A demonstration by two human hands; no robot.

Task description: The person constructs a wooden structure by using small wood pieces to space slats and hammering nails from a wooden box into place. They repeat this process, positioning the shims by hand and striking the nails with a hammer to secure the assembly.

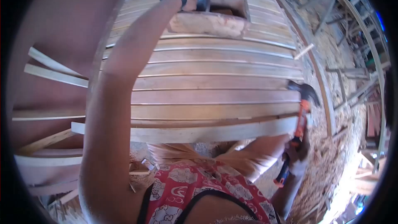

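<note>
My left hand [191,0], with a dark band at the wrist, reaches into the left compartment of a wooden box [209,24] at the far part of the slatted surface. Its fingers are hidden inside, so what they touch does not show. The box has a divider, and something dark lies in its right compartment. Low on the right, my right hand [296,154] is closed around the handle of a claw hammer [303,114] with an orange and black grip. The hammer's dark head points up, beside the right ends of the wooden slats [215,96].
A pale strip [215,133] forms the near edge, close to my legs. Several thin wood strips [58,76] stick out at the left. A small offcut [304,51] lies at the right edge. Wood shavings and timber frames [340,87] cover the ground at right.
</note>
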